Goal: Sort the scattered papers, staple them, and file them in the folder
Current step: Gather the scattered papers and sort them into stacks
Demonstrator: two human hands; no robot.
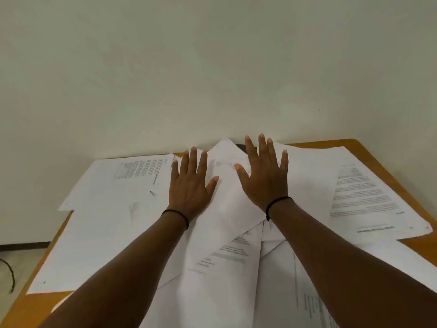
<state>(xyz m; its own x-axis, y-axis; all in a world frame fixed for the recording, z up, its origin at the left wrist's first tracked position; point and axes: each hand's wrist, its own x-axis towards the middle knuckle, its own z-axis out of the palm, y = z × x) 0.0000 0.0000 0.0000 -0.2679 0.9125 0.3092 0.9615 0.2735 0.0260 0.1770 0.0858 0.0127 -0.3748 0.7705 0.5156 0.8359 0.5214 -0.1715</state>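
Observation:
Several white printed papers (113, 223) lie scattered and overlapping across a wooden table (369, 144). My left hand (190, 185) lies flat, fingers straight and spread, on the papers just left of centre. My right hand (264, 176) lies flat with spread fingers on a tilted sheet (227, 202) at the centre, reaching a little farther back. Neither hand holds anything. One printed page (359, 192) lies at the right, its text upside down to me. No stapler or folder shows; a small dark object (240, 146) peeks out behind the middle sheets.
The table stands against a plain pale wall (212, 67). Its left edge (54, 240) drops to the floor, where a dark cable (10, 275) lies. Sheets overhang the left and right edges of the tabletop.

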